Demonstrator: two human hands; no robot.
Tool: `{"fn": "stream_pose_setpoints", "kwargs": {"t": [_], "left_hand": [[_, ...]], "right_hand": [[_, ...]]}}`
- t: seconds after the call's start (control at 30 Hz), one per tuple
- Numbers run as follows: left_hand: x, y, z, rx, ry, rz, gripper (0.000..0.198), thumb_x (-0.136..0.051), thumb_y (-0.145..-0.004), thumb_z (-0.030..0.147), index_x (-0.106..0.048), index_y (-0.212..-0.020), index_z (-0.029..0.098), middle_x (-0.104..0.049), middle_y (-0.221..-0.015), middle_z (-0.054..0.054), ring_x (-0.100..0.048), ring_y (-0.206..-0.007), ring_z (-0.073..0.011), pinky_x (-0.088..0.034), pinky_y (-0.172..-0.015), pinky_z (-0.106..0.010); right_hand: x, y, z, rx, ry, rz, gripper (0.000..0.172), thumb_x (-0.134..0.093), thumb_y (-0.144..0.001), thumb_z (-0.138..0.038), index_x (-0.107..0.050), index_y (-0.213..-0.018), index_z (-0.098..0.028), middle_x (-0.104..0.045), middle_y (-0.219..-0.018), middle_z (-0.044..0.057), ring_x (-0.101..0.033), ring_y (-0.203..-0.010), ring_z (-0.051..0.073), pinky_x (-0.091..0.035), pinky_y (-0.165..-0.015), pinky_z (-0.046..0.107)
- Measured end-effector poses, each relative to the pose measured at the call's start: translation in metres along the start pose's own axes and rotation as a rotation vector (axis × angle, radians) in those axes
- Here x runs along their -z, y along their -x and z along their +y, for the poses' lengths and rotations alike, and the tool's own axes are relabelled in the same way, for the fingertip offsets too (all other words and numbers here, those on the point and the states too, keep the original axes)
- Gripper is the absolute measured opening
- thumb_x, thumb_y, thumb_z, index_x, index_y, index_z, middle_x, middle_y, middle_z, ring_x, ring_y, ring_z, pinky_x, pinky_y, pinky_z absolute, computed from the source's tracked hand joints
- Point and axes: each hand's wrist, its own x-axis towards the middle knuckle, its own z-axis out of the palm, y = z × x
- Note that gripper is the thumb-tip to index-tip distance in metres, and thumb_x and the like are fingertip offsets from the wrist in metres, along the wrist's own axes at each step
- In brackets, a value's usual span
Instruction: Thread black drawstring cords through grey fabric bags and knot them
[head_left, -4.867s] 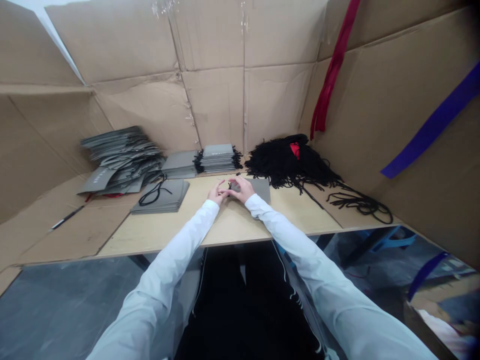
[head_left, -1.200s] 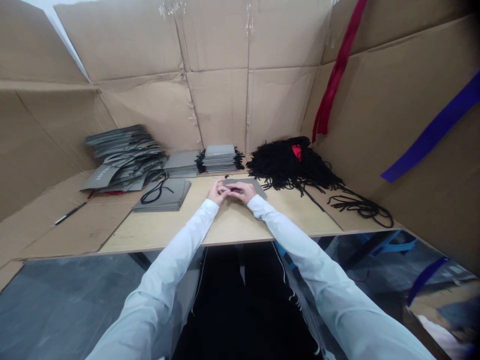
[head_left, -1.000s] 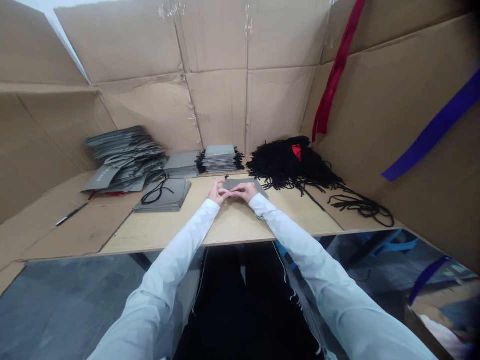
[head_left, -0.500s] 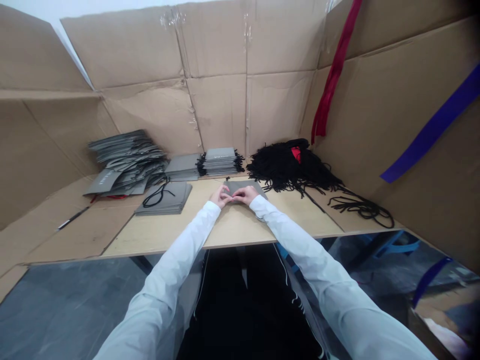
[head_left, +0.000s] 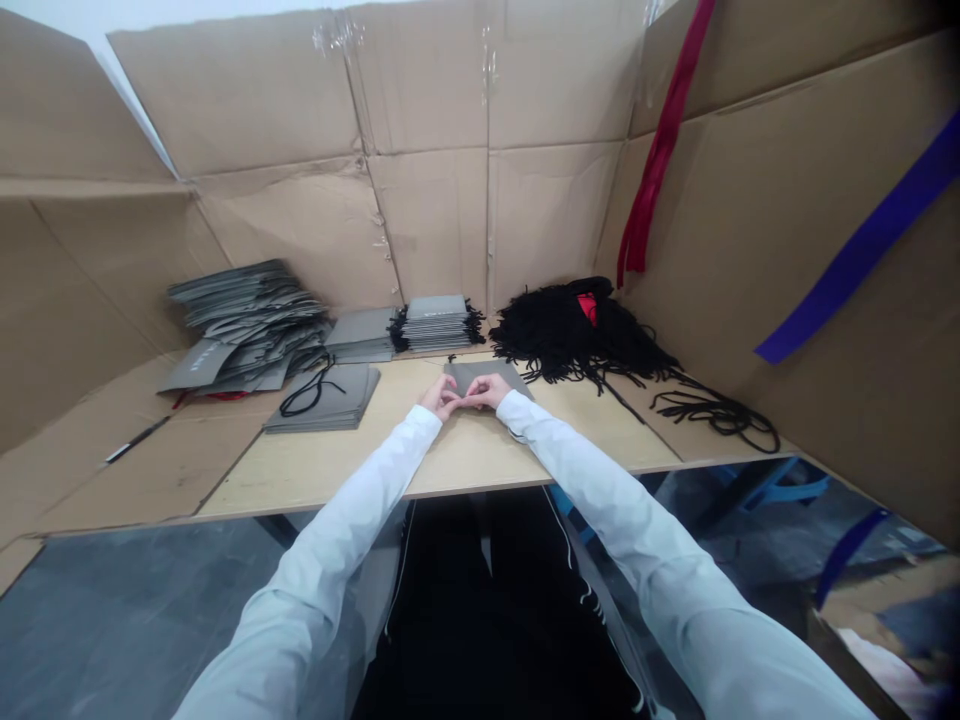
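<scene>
A grey paper bag (head_left: 514, 375) lies flat on the table in front of me, with a bit of black cord (head_left: 451, 358) at its far left corner. My left hand (head_left: 441, 397) is over the bag's near left part, thumb and fingers pinched. My right hand (head_left: 487, 391) rests over the bag, its fingers also closed in a pinch. The fingertips of both hands meet; what they hold is too small to make out. To the left, a black cord loop (head_left: 304, 398) lies on a short stack of grey bags (head_left: 337, 405).
At the back left rises a tall, uneven pile of grey bags (head_left: 251, 320). Bags with black cord ends form a neat stack (head_left: 435, 325) at the back. A heap of black cords (head_left: 570, 335) is at right, with loose cords (head_left: 720, 410) beside it. Cardboard walls (head_left: 427, 220) enclose the table.
Both hands stay pinched together over the bag, with only slight finger movement. The whole view has shifted a little, so the surroundings appear slightly further left.
</scene>
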Motion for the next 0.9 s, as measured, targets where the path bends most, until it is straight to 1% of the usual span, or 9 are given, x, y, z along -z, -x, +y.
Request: {"fn": "stream_pose_setpoints", "kwargs": {"t": [0.27, 0.47, 0.53, 0.63, 0.7, 0.73, 0.77, 0.83, 0.9], "left_hand": [[0.001, -0.001, 0.002, 0.031, -0.065, -0.079, 0.028, -0.063, -0.053, 0.019, -0.044, -0.073, 0.019, -0.059, -0.055, 0.003, -0.055, -0.056, -0.0103, -0.041, -0.058, -0.022], [0.002, -0.002, 0.004, 0.043, 0.011, 0.001, 0.027, -0.063, -0.057, 0.022, -0.045, -0.077, 0.018, -0.061, -0.066, -0.001, -0.055, -0.062, -0.0109, -0.043, -0.060, -0.023], [0.005, -0.005, 0.002, 0.139, 0.136, 0.144, 0.030, -0.064, -0.058, 0.022, -0.044, -0.081, 0.018, -0.059, -0.071, -0.002, -0.055, -0.063, -0.0109, -0.045, -0.060, -0.023], [0.012, -0.012, 0.001, 0.435, 0.355, 0.359, 0.023, -0.058, -0.066, 0.023, -0.043, -0.081, 0.017, -0.056, -0.073, -0.004, -0.055, -0.060, -0.0111, -0.048, -0.057, -0.027], [0.017, -0.016, 0.001, 0.616, 0.471, 0.338, 0.020, -0.058, -0.067, 0.021, -0.043, -0.079, 0.015, -0.055, -0.070, -0.005, -0.056, -0.057, -0.0124, -0.049, -0.057, -0.030], [0.018, -0.017, 0.001, 0.667, 0.503, 0.293, 0.020, -0.060, -0.065, 0.019, -0.045, -0.077, 0.014, -0.055, -0.069, -0.006, -0.057, -0.057, -0.0133, -0.049, -0.058, -0.031], [0.019, -0.018, 0.002, 0.693, 0.515, 0.252, 0.020, -0.062, -0.062, 0.016, -0.046, -0.075, 0.013, -0.055, -0.067, -0.006, -0.057, -0.057, -0.0138, -0.049, -0.058, -0.030], [0.019, -0.021, 0.003, 0.713, 0.492, 0.228, 0.020, -0.065, -0.058, 0.011, -0.049, -0.071, 0.011, -0.056, -0.063, -0.006, -0.056, -0.056, -0.0125, -0.048, -0.057, -0.026], [0.017, -0.026, 0.003, 0.736, 0.447, 0.248, 0.018, -0.065, -0.058, 0.010, -0.049, -0.067, 0.010, -0.055, -0.058, -0.005, -0.054, -0.050, -0.0092, -0.046, -0.052, -0.020]], "right_hand": [[0.008, -0.002, 0.004, -0.003, 0.046, -0.053, 0.036, -0.073, -0.036, -0.032, -0.043, -0.045, -0.014, -0.053, -0.043, -0.003, -0.046, -0.039, 0.006, -0.038, -0.042, 0.020], [0.007, -0.004, 0.003, 0.063, 0.101, 0.025, 0.034, -0.072, -0.038, -0.035, -0.048, -0.051, -0.013, -0.053, -0.045, -0.003, -0.046, -0.042, 0.007, -0.038, -0.044, 0.021], [0.004, -0.002, 0.003, 0.139, 0.116, 0.021, 0.034, -0.072, -0.039, -0.035, -0.051, -0.055, -0.013, -0.056, -0.050, -0.001, -0.049, -0.047, 0.008, -0.040, -0.050, 0.022], [-0.003, 0.003, 0.002, 0.144, 0.145, -0.144, 0.038, -0.070, -0.043, -0.038, -0.058, -0.067, -0.012, -0.060, -0.060, 0.002, -0.053, -0.054, 0.010, -0.043, -0.055, 0.023], [-0.004, 0.005, 0.001, 0.096, 0.176, -0.267, 0.041, -0.066, -0.050, -0.043, -0.060, -0.076, -0.011, -0.061, -0.063, 0.003, -0.055, -0.055, 0.011, -0.044, -0.055, 0.024], [-0.002, 0.004, 0.000, 0.087, 0.202, -0.271, 0.041, -0.062, -0.055, -0.046, -0.061, -0.077, -0.011, -0.062, -0.064, 0.004, -0.055, -0.056, 0.012, -0.044, -0.056, 0.024], [0.000, 0.003, 0.000, 0.091, 0.247, -0.219, 0.041, -0.057, -0.061, -0.048, -0.062, -0.077, -0.011, -0.062, -0.066, 0.005, -0.056, -0.058, 0.012, -0.044, -0.058, 0.025], [0.006, -0.001, 0.000, 0.086, 0.416, 0.000, 0.040, -0.046, -0.070, -0.049, -0.063, -0.075, -0.013, -0.063, -0.071, 0.006, -0.057, -0.067, 0.014, -0.044, -0.065, 0.026], [0.013, -0.004, 0.002, 0.025, 0.654, 0.195, 0.033, -0.049, -0.071, -0.044, -0.065, -0.076, -0.016, -0.064, -0.079, 0.005, -0.057, -0.080, 0.017, -0.041, -0.075, 0.028]]}}
